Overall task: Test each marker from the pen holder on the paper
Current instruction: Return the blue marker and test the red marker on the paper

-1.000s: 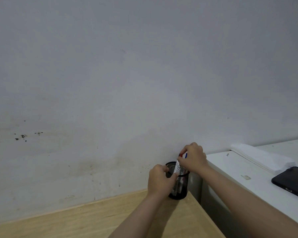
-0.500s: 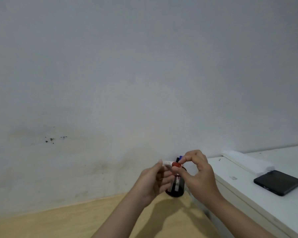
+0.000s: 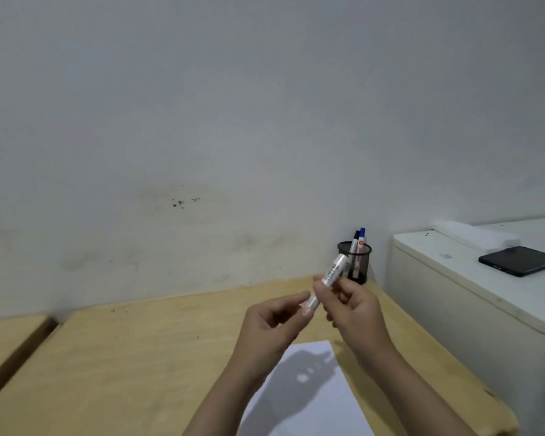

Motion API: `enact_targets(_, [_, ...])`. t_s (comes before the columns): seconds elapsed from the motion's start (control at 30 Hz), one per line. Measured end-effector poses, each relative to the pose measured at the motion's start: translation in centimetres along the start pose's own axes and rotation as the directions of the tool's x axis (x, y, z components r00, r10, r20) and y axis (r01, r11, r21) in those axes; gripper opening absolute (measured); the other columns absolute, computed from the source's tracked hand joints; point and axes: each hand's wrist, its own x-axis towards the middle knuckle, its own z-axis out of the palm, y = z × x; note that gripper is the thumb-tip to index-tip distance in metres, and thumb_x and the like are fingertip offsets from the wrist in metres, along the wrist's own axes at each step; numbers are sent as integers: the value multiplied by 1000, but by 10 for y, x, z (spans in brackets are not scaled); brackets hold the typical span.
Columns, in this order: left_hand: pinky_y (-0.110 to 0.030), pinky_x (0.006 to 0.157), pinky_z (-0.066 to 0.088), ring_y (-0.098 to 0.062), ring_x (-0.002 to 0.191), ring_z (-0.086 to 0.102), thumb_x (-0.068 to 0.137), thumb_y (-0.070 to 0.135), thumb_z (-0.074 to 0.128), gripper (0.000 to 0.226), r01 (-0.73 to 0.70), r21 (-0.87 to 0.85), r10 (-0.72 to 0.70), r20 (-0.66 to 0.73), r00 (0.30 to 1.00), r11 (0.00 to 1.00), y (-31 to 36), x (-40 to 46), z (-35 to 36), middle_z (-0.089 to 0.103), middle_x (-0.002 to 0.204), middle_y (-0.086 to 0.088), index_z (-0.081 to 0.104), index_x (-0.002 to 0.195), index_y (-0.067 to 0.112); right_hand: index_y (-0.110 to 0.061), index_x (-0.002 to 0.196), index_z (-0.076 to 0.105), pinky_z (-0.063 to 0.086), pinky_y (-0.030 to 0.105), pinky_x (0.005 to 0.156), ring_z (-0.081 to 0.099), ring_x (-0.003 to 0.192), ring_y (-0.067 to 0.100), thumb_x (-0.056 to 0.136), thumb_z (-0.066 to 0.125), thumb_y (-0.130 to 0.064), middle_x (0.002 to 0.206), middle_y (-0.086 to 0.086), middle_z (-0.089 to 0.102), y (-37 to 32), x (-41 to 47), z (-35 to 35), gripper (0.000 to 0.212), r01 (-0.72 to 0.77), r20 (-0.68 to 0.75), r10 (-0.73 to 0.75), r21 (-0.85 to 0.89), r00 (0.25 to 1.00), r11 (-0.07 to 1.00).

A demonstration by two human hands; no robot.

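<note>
A white marker (image 3: 331,276) is held tilted above the wooden table, its upper end pointing at the pen holder. My right hand (image 3: 353,306) grips its middle. My left hand (image 3: 274,322) pinches its lower end with fingertips; the cap is hidden there. The black mesh pen holder (image 3: 359,262) stands by the wall at the table's far right corner, with a black-capped marker (image 3: 355,239) and a blue-capped marker (image 3: 362,236) upright in it. A white sheet of paper (image 3: 309,401) lies flat on the table below my hands.
A white cabinet (image 3: 453,287) stands right of the wooden table (image 3: 123,357), carrying a black phone (image 3: 519,261) and a folded white cloth (image 3: 475,236). A gap (image 3: 19,354) splits off another table at the left. The wall rises straight behind.
The hands have drawn the white marker out of the holder and toward me, over the paper. The view has tilted down, so the paper and table now show.
</note>
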Motion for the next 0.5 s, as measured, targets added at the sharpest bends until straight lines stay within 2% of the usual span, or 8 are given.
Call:
enact_targets(0.07, [-15,58,43,-12,63,51,77,11,73,19,14,39,-11,-83,996,999,-5,-18,-10,60,73,-7,73,96,13,-5,77,69,38,23,49,41,49,11,84,68,-18,55,3,49,-2,-14,10,14,-19,6,19,24,1000,1000])
enact_targets(0.13, [-22,64,47,-14,69,54,71,15,79,19,30,52,-22,-141,990,998,-9,-35,-19,62,76,-9,72,88,15,-7,74,67,40,19,47,42,47,9,84,67,-15,49,-4,50,-5,-27,16,14,-37,-26,39,79,999,996])
enact_targets(0.23, [-26,67,47,-15,68,53,66,12,81,17,12,61,-1,-191,982,998,-13,-57,-27,63,71,-5,73,80,14,-11,73,66,41,20,47,44,47,11,84,67,-17,51,-1,49,-8,-43,20,12,-45,-76,60,185,995,982])
enact_targets(0.3, [-20,64,48,-12,65,55,67,2,80,17,8,59,6,-233,972,998,-14,-69,-26,65,66,-1,73,79,11,-11,78,67,41,23,47,44,48,13,81,67,-20,51,-2,50,-6,-55,23,10,-69,-17,75,233,997,970])
enact_targets(0.4, [-15,58,48,-6,58,55,63,0,81,22,6,89,20,-294,956,996,-14,-80,-19,65,60,2,68,79,10,-8,79,66,41,17,46,49,45,6,78,69,-19,51,-5,59,-2,-72,30,12,-117,132,95,174,987,978])
enact_targets(0.5, [-14,62,50,-4,60,61,65,7,82,19,-48,312,141,-283,949,949,-18,-90,-17,72,68,2,68,75,15,-9,72,65,42,23,46,48,44,10,80,70,-19,57,6,60,3,-79,31,14,-153,158,133,123,978,981])
